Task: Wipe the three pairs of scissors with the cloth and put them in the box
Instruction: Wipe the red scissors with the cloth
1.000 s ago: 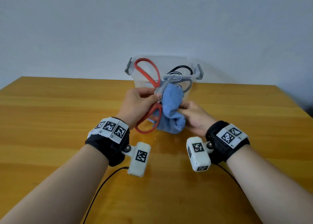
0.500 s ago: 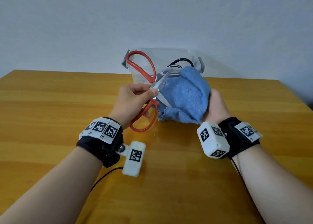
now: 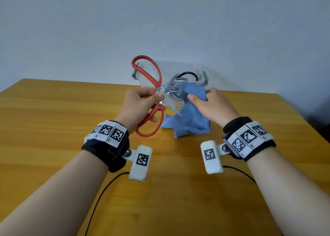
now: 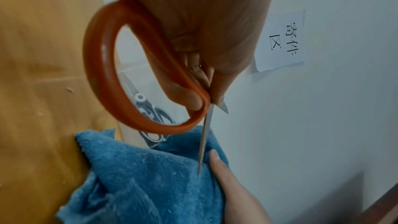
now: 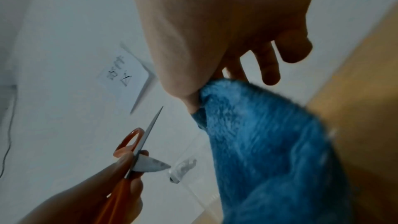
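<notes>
The left hand (image 3: pixel 137 107) pinches the red-handled scissors (image 3: pixel 151 96) at the pivot, thumb and fingers pressed on the bare steel where the two blades cross. The blades are spread into an X, thin, flat and tapering to sharp tips; the smooth plastic loops are large ovals, one raised far and left, one hanging near. The right hand (image 3: pixel 212 107) has its grip closed round a bunched fold of the blue cloth (image 3: pixel 189 121), thumb on top. The cloth is soft, fluffy terry that drapes down to the glossy, wood-grained surface (image 3: pixel 53 128), just right of the lower blade. Behind both hands stands the clear plastic box (image 3: pixel 205 76) with grey latches; two pairs of scissors with dark handles (image 3: pixel 185 75) lie inside.
</notes>
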Tool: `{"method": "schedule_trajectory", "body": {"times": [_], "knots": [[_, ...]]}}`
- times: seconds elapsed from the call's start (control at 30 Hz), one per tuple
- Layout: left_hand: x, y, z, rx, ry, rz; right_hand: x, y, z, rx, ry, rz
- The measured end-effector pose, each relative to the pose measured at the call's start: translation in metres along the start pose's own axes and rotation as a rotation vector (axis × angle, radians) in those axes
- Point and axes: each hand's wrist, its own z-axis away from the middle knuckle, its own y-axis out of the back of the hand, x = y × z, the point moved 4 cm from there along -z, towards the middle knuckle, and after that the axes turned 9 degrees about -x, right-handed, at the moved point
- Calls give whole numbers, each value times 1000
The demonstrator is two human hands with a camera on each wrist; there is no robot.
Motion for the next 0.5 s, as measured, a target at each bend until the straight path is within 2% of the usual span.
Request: {"method": "schedule_trajectory", "body": {"times": [0.13,0.23,0.3,0.37,0.43,0.5], "knots": [[15,-3,8,-8,0,-5,-11,15,10,-30,-59,282],[25,-4,15,-13,-1,-19,-20,35,18,130,2,300],[30,-3,19,-13,4,-24,-25,46,24,251,81,172],[35,-3,22,-13,6,-31,-27,52,28,259,133,-104],[38,-2,24,-10,10,-45,-26,51,31,247,109,-437],[38,-1,25,-6,11,-54,-20,48,30,296,60,-599]]}}
